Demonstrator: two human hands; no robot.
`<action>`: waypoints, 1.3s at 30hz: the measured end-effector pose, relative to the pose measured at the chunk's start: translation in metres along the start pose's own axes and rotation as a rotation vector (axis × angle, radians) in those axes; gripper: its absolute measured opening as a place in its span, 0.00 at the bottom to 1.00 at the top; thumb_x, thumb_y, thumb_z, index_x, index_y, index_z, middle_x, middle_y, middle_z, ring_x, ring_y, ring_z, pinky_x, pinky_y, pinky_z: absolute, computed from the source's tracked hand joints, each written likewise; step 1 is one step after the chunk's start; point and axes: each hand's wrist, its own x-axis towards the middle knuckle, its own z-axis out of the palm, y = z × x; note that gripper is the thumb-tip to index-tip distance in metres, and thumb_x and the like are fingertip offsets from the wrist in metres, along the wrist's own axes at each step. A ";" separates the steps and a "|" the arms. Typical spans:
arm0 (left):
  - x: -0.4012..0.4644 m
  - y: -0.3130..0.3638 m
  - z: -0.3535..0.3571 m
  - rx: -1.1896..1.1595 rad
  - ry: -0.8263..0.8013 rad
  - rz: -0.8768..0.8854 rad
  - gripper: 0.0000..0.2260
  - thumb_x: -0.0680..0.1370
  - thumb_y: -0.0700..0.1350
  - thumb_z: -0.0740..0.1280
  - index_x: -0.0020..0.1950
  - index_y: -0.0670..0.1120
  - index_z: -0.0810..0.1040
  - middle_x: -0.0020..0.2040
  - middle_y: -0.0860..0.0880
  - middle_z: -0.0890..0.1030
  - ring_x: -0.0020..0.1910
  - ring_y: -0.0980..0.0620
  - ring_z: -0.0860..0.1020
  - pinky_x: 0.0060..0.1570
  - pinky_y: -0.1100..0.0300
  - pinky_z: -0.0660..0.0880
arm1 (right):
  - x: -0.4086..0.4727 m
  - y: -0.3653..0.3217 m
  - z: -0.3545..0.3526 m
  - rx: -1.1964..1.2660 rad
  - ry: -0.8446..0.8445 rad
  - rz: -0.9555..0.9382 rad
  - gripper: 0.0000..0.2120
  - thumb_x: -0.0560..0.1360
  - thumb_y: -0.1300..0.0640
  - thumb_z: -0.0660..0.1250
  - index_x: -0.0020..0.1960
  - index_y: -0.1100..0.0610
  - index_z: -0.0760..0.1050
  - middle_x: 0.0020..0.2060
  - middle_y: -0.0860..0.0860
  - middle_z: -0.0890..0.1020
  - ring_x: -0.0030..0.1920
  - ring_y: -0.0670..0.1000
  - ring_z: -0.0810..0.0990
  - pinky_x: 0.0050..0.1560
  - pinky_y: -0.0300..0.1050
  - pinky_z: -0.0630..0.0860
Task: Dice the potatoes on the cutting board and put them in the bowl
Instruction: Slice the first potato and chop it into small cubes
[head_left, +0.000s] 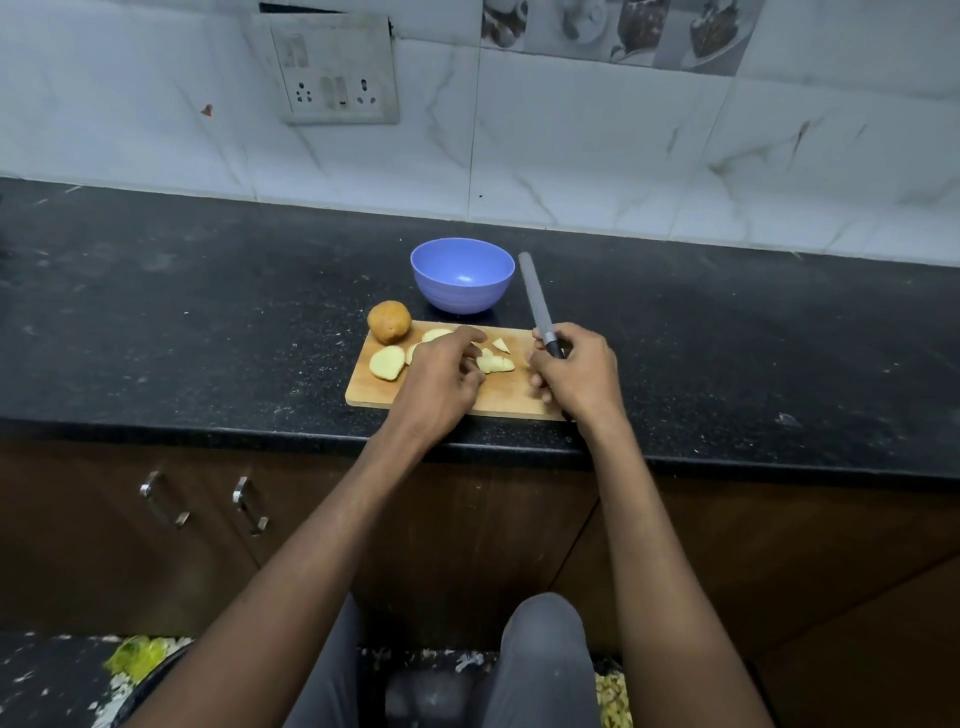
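A wooden cutting board lies on the black counter. An unpeeled whole potato sits at its far left corner. Pale potato slices and cut pieces lie on the board. My left hand rests over the middle of the board, fingers curled beside the cut pieces and touching them. My right hand grips the dark handle of a knife, whose grey blade points up and away toward the wall. An empty blue bowl stands just behind the board.
The black counter runs wide left and right of the board, backed by a white tiled wall with a socket plate. Brown cabinet doors with metal handles are below. My knees and scraps on the floor show at the bottom.
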 end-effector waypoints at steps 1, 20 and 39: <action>0.001 0.002 0.001 0.005 0.003 -0.011 0.19 0.76 0.33 0.70 0.66 0.45 0.78 0.52 0.49 0.82 0.47 0.55 0.81 0.53 0.54 0.81 | 0.005 0.001 0.004 -0.001 -0.024 0.004 0.08 0.79 0.64 0.71 0.57 0.56 0.80 0.36 0.53 0.86 0.29 0.48 0.84 0.29 0.42 0.80; 0.012 0.027 0.027 0.268 0.169 0.039 0.19 0.75 0.31 0.70 0.65 0.43 0.81 0.47 0.45 0.80 0.53 0.46 0.70 0.49 0.48 0.72 | 0.022 0.014 0.022 -0.125 -0.029 -0.063 0.09 0.77 0.62 0.69 0.56 0.54 0.81 0.48 0.49 0.83 0.49 0.52 0.82 0.55 0.53 0.80; 0.037 0.016 0.036 0.275 0.095 -0.056 0.24 0.75 0.35 0.64 0.71 0.47 0.72 0.44 0.46 0.83 0.49 0.42 0.73 0.50 0.47 0.66 | 0.022 0.019 0.020 -0.063 -0.058 -0.049 0.22 0.69 0.54 0.82 0.61 0.55 0.81 0.51 0.46 0.86 0.52 0.48 0.84 0.58 0.50 0.80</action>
